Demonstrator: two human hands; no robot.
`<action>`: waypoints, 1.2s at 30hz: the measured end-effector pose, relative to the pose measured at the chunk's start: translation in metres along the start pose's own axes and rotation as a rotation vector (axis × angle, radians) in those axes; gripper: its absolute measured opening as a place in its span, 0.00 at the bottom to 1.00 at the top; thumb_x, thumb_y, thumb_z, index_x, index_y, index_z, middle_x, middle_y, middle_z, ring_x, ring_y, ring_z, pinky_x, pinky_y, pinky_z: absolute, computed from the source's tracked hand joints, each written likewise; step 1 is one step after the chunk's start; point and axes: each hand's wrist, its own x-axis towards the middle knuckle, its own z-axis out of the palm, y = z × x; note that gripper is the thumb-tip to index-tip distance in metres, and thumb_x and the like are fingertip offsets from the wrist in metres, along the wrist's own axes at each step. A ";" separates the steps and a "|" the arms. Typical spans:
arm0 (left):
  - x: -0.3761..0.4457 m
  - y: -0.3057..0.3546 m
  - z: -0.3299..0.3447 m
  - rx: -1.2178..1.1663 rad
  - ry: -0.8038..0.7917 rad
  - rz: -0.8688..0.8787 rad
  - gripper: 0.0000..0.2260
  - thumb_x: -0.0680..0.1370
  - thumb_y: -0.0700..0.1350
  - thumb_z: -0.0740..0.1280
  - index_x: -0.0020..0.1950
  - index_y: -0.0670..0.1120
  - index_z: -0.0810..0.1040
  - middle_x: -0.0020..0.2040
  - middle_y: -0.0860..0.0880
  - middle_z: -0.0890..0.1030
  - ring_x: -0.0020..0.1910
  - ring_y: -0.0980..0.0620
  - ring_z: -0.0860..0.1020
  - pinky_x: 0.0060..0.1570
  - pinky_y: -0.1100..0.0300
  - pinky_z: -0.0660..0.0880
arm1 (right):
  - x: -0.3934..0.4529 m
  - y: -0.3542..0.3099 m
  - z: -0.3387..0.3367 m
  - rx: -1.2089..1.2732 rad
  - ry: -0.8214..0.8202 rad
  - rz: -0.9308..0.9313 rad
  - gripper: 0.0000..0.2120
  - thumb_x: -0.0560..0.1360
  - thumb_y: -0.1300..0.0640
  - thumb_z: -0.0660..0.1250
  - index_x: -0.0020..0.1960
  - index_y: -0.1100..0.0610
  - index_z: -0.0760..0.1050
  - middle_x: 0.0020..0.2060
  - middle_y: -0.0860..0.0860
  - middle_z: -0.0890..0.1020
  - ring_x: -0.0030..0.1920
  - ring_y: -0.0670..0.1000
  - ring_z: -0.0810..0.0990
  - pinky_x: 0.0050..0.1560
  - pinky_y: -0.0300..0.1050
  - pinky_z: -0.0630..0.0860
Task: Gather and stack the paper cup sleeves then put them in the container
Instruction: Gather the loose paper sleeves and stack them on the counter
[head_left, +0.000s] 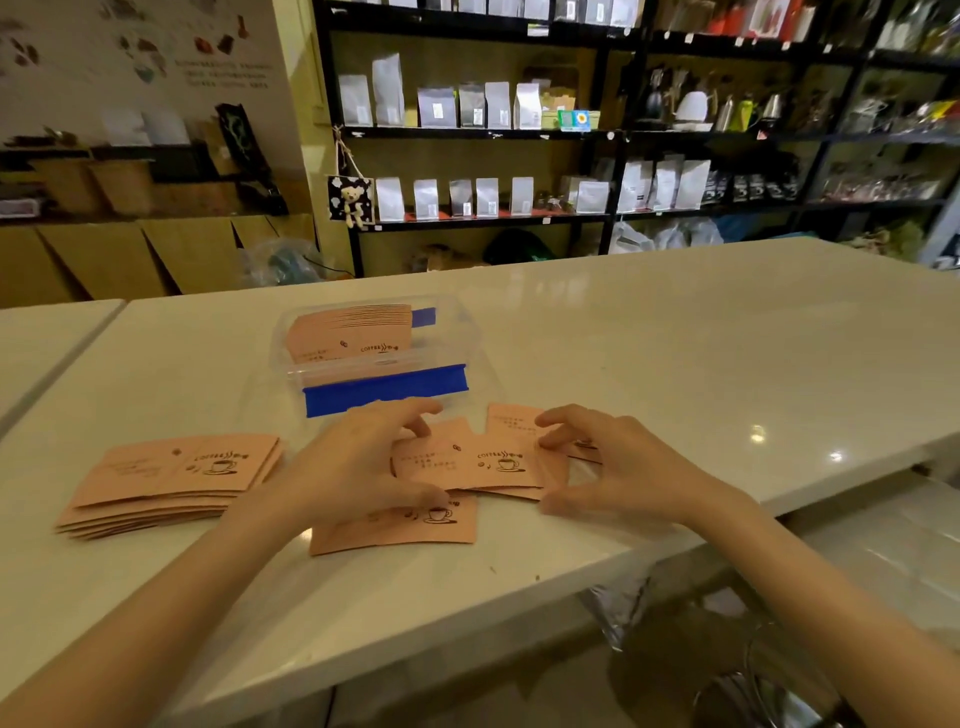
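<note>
Pink paper cup sleeves with a coffee-cup print lie flat on the white counter. A small bunch of sleeves (470, 462) sits between my hands. My left hand (363, 467) grips its left edge, thumb below and fingers above. My right hand (602, 462) pinches its right edge. One loose sleeve (400, 525) lies just in front, partly under my left hand. A fanned stack of sleeves (171, 478) rests to the left. The clear plastic container (374, 358) with blue clips stands behind my hands, with several sleeves upright inside.
The white counter (675, 374) stretches far to the right, and its front edge runs diagonally below my right forearm. A second counter (47, 338) adjoins on the left. Dark shelves with bags and kettles (519, 114) stand behind.
</note>
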 end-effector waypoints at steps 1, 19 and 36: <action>-0.001 -0.001 -0.002 -0.020 0.006 -0.012 0.35 0.64 0.58 0.72 0.67 0.60 0.60 0.58 0.61 0.70 0.54 0.61 0.66 0.53 0.64 0.68 | 0.000 -0.001 0.000 -0.002 0.000 -0.005 0.33 0.63 0.45 0.73 0.64 0.44 0.63 0.62 0.46 0.76 0.58 0.45 0.73 0.61 0.42 0.71; -0.044 -0.035 -0.057 -0.344 0.255 -0.050 0.31 0.61 0.46 0.77 0.56 0.64 0.67 0.52 0.60 0.77 0.53 0.59 0.74 0.46 0.67 0.73 | 0.027 -0.039 -0.032 0.049 0.223 -0.151 0.34 0.62 0.54 0.76 0.63 0.47 0.64 0.53 0.47 0.78 0.55 0.47 0.75 0.62 0.43 0.71; -0.112 -0.098 -0.075 -0.279 0.393 -0.357 0.32 0.61 0.49 0.77 0.60 0.60 0.65 0.52 0.60 0.75 0.52 0.59 0.72 0.60 0.57 0.67 | 0.097 -0.133 0.045 0.318 0.264 -0.494 0.29 0.62 0.56 0.76 0.58 0.45 0.66 0.50 0.37 0.74 0.54 0.41 0.73 0.46 0.25 0.73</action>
